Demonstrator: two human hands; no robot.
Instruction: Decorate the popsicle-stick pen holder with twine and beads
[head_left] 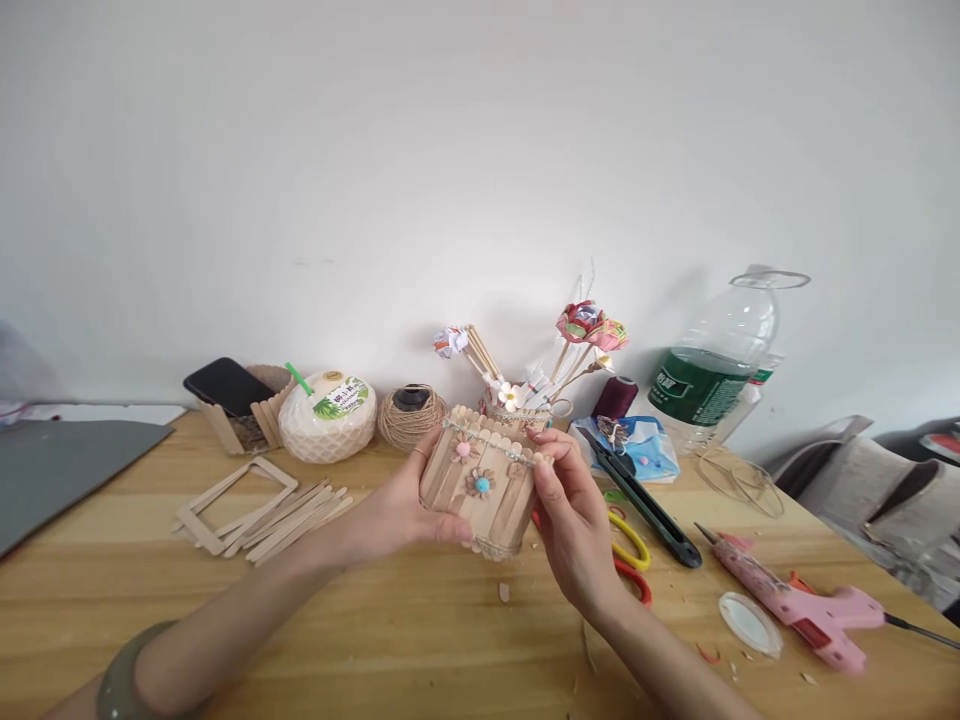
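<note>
A grey sheet (52,465) lies at the far left of the wooden bench (375,640). Beyond it a phone (227,385) rests on a small stick-built holder (259,415), beside a white coconut drink (328,415) with a green straw and a ball of twine (411,415). Loose craft sticks (289,520) and a stick frame (236,500) lie flat in front of these.

The left hand (401,510), forearm running in from the lower left with a green bangle (124,675) at the wrist, cups the side of a stick-built cup (481,485); its grip is closed around the left wall, thumb at the front, fingers behind. The cup is made of pale upright craft sticks with rounded tops, trimmed with a beaded band near the rim, a pink pompom and a brown flower with a blue centre. It is held above the bench at centre, its long axis leaning, mouth tipped up and away toward the wall, base toward the person.

The right hand (574,520) comes in from the lower right, fingers curled, fingertips pinching the cup's upper right rim at the beaded band.

Behind stands a pot of paper flowers (525,400). Further right lie a dark thread spool (615,398), black utility knife (645,505), yellow and red scissors (630,560), a large water bottle (712,370), a white lid (750,623) and a pink glue gun (802,605).
</note>
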